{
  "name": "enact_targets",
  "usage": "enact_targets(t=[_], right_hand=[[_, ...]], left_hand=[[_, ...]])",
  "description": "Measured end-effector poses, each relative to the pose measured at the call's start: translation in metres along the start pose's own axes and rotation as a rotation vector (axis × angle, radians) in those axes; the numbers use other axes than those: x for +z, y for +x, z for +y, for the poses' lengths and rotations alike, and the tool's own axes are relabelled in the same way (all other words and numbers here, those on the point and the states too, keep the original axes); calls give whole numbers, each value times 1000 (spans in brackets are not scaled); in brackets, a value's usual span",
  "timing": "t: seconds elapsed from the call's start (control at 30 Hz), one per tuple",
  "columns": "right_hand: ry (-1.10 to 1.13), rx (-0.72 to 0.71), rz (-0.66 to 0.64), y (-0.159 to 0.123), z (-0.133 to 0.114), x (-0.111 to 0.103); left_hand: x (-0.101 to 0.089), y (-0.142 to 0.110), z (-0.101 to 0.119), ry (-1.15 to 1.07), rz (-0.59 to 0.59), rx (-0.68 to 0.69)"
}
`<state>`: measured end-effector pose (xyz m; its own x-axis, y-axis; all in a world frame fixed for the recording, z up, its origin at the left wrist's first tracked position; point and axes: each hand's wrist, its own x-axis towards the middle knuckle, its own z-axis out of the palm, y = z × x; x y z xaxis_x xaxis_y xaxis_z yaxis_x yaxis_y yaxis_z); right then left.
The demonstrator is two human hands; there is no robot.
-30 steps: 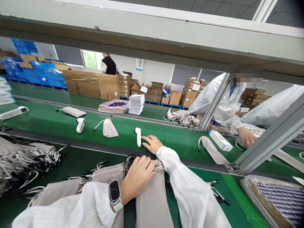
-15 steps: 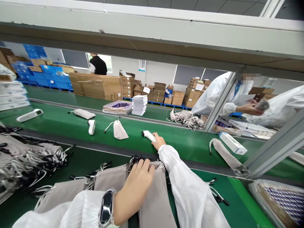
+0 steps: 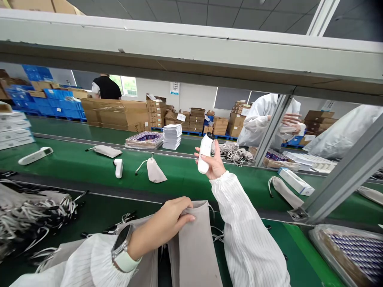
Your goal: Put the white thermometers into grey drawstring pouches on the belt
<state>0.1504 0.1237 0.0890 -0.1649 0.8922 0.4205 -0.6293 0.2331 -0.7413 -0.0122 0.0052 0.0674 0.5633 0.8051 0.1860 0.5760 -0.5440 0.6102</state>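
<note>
Right hand [image 3: 218,165] clamped around white elongated plastic device with black tip [image 3: 204,156], raised above green conveyor belt [image 3: 185,181]. Left hand [image 3: 173,217] pinching upper edge of flat grey fabric pouch [image 3: 199,247] over dark green bench [image 3: 104,208]. Pale drawstring pouch [image 3: 155,171] on belt, near second white device [image 3: 119,169].

The left sleeve [image 3: 80,263] is white and loose, cut from thin cloth with fine raised lines, and it draws into a ruffled cuff [image 3: 103,248]. Behind the bare left hand [image 3: 168,217] sits a watch [image 3: 121,238]: a dark, glossy, elongated face in a clear or silvery surround, on a pale mint strap [image 3: 127,261]. The right sleeve [image 3: 243,227] is white too, full and softly creased, with narrow ribs running along it and a gathered band [image 3: 220,178] where the bare right hand [image 3: 216,164] begins
</note>
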Motion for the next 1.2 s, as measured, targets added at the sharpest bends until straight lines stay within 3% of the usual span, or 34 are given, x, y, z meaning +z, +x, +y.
enact_targets(t=[0.13,0.3,0.5,0.67,0.77,0.93,1.2], right_hand=[[1,-20,-123,-11,-12,18],[8,50,-255,-22,-7,36],[-75,63,-271,-28,-1,44],[-135,181,-247,-28,-1,47],[-190,240,-301,-28,1,48],[-486,417,-379,-27,6,41],[-698,634,-485,-28,0,35]], left_hand=[[-2,3,-2,-24,87,-20],[-9,3,-1,-49,187,-12],[-13,2,1,-120,303,33],[-15,4,-3,-169,381,61],[-16,4,-5,-194,441,51],[-16,3,-8,-209,542,-18],[-12,6,-11,-199,567,-60]])
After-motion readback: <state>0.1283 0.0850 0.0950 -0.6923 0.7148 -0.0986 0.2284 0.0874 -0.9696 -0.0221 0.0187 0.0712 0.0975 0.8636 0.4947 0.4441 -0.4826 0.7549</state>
